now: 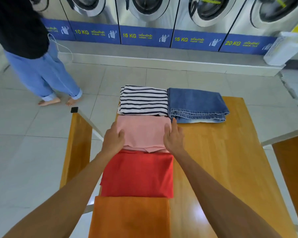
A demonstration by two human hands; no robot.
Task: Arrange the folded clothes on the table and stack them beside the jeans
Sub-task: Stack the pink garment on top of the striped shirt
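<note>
both hands' fingers point(169, 128) clamp the pink folded shirt point(144, 133) at its sides.

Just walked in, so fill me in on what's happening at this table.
A person is sorting folded laundry on a wooden table in a laundromat. The left hand and right hand hold the two sides of a pink shirt. It lies in a row between a striped shirt and a red shirt, with an orange cloth nearest. The jeans sit beside the striped shirt.
</note>
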